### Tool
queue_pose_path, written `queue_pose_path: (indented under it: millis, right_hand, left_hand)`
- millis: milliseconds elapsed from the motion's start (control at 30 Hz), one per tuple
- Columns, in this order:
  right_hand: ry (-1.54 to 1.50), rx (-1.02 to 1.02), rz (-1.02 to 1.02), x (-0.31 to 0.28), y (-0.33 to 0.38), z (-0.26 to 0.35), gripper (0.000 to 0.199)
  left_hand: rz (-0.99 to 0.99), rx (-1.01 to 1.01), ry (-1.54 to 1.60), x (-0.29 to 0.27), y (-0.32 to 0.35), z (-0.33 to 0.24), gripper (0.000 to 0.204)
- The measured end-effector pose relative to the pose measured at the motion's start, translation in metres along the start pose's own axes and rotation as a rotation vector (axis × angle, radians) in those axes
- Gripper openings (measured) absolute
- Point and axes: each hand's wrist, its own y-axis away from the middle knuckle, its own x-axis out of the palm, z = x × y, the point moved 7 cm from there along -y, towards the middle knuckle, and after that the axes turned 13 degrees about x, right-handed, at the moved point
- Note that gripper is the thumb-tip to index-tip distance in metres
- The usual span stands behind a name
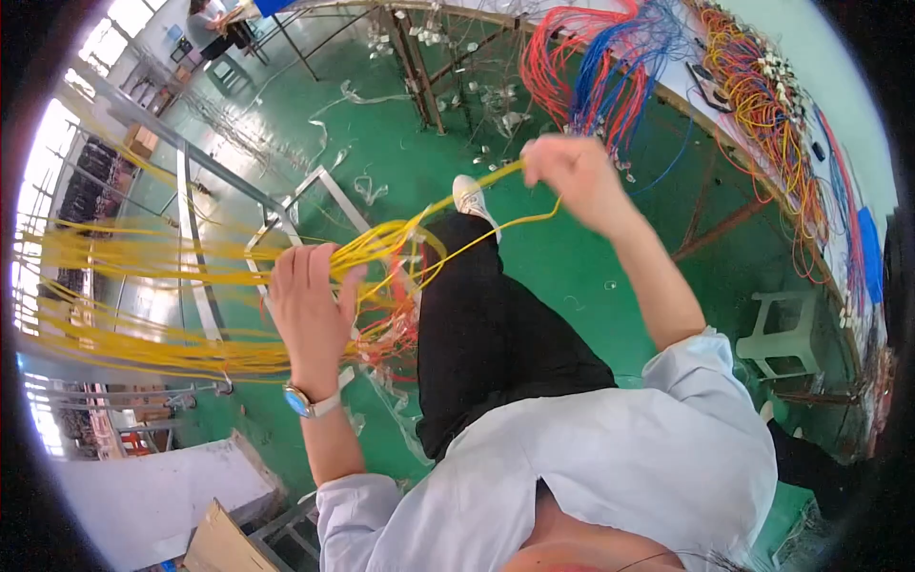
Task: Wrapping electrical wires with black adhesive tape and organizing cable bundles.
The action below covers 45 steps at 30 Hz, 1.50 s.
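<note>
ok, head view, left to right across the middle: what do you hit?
Bundle of yellow wires → left hand gripping it → black trouser leg → right hand pulling a single yellow wire → white plastic stool → wiring board along the right rim.

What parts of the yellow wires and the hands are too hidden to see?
- Head view: left hand shows only its back, so its palm and grip on the yellow wire bundle are hidden.
- Head view: right hand fingertips are curled away, hiding how it pinches the single yellow wire.
- Head view: the bundle's far left ends blur into window glare.
</note>
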Motion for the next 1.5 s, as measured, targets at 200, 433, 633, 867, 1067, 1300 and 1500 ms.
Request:
queue_pose_path:
  millis: [200,433,633,867,1067,1300,1500]
  right_hand:
    - [-0.111,0.073,-0.015,0.002,-0.016,0.030,0.033]
    - [-0.356,-0.283,-0.058,0.007,-0.017,0.092,0.015]
    - [-1.079,-0.054,-0.257,-0.054,-0.036,0.042,0.025]
    - [-0.634,-0.129,-0.326,-0.018,-0.028,0.060,0.016]
    - [-0.997,-0.132,-0.186,-0.034,-0.031,0.075,0.023]
    - [-1.235,0.110,-0.097,-0.050,-0.043,0.000,0.027]
    - [-1.074,0.028,0.384,-0.010,0.006,0.020,0.031]
  left_hand:
    - [-0.150,0.092,0.084,-0.032,-0.008,0.005,0.011]
    - [-0.332,-0.043,0.093,-0.059,-0.014,0.014,0.003]
    - [-0.199,0.065,0.138,-0.080,0.005,0.023,0.009]
    - [-0.299,0.052,-0.083,-0.102,0.002,0.015,0.012]
    - [-0.384,0.182,0.280,-0.116,-0.006,-0.012,0.011]
    - [-0.035,-0.195,0.157,-0.055,0.026,0.042,0.031]
    - [-0.117,-0.292,-0.069,0.010,-0.044,-0.042,0.042]
